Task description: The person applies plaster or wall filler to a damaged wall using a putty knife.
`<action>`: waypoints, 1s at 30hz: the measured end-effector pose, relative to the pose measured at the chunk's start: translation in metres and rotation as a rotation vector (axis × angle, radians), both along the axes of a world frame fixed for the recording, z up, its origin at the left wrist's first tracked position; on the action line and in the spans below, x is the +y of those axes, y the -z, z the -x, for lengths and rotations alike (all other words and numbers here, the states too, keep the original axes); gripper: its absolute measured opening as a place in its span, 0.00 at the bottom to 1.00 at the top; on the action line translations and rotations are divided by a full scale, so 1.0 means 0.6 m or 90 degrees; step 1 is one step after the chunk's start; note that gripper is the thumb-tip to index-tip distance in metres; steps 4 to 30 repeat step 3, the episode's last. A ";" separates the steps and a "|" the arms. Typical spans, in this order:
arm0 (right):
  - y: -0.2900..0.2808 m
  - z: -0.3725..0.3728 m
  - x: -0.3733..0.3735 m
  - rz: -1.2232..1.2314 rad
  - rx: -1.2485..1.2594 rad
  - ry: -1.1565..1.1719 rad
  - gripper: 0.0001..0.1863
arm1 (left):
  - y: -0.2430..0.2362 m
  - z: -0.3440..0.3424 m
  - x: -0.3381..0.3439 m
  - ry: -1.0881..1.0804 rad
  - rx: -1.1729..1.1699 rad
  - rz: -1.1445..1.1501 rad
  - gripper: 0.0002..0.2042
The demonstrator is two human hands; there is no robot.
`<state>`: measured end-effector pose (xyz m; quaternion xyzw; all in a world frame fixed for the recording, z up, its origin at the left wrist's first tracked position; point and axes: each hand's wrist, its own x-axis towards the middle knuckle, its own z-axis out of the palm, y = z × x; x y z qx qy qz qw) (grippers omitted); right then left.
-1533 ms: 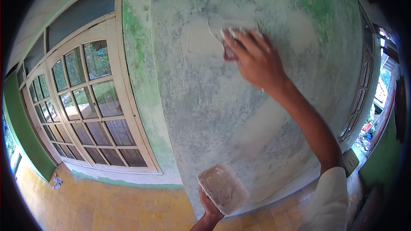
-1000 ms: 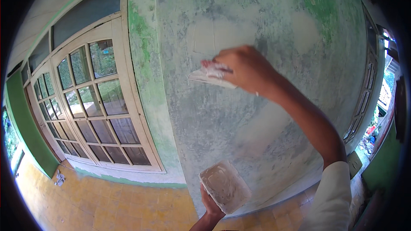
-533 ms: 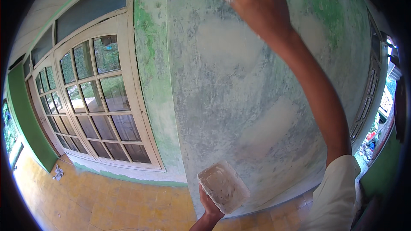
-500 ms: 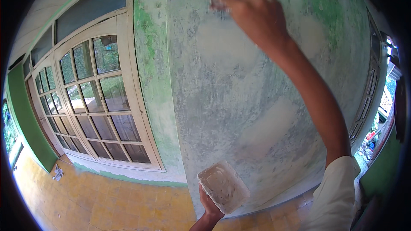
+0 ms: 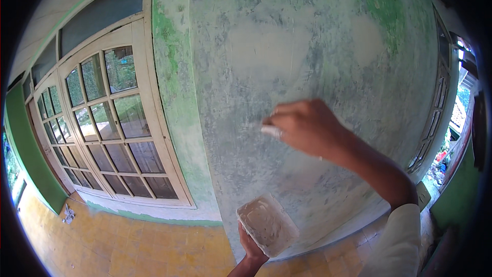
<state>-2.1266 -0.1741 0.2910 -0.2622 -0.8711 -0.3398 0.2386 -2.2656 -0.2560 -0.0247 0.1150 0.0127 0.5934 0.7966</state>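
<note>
My left hand [image 5: 251,243] grips a white rectangular tub [image 5: 293,233] from its left side and holds it in front of the wall. Pale, creamy putty [image 5: 266,220] coats the inside of the tub. Up and to the right of it, my right hand [image 5: 307,125] is closed in front of the wall, its fingers pinched together. White paste shows at the fingers; what they hold, if anything, is too small and blurred to name. The wall [image 5: 241,92] has worn grey and green paint, with smooth pale patches [image 5: 269,48] on its upper part.
A white-framed double door [image 5: 115,123] with glass panes stands at the left. Yellow tiles [image 5: 138,241] cover the floor, where a crumpled grey-white scrap [image 5: 69,214] lies near the green pillar [image 5: 33,149]. A window [image 5: 433,107] is set at the wall's far right.
My right hand has come down from high on the wall to about its middle, the elbow bending more. The tub and my left hand stay put. The view has shifted slightly.
</note>
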 end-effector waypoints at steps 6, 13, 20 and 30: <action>-0.092 -0.022 0.030 0.074 0.118 0.057 0.16 | 0.003 -0.003 0.000 -0.004 0.026 -0.005 0.37; -0.092 -0.022 0.030 0.074 0.118 0.057 0.16 | 0.003 -0.003 0.000 -0.004 0.026 -0.005 0.37; -0.092 -0.022 0.030 0.074 0.118 0.057 0.16 | 0.003 -0.003 0.000 -0.004 0.026 -0.005 0.37; -0.092 -0.022 0.030 0.074 0.118 0.057 0.16 | 0.003 -0.003 0.000 -0.004 0.026 -0.005 0.37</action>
